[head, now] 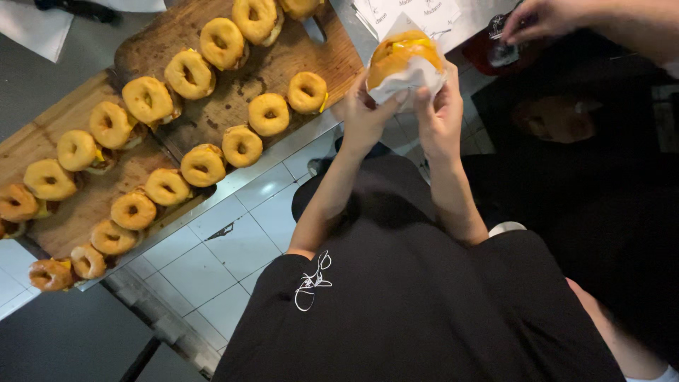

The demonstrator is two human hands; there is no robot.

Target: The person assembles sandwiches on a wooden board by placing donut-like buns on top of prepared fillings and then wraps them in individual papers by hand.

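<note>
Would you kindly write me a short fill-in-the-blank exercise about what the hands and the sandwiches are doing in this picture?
1. Both hands, the left hand and the right hand, hold one bagel sandwich partly wrapped in white ____.
2. The other bagel sandwiches lie in rows on wooden ____.
3. The floor below the counter is covered with pale ____.
4. Another person's hand reaches in at the top ____ corner.

Missing words: paper; boards; tiles; right
</note>
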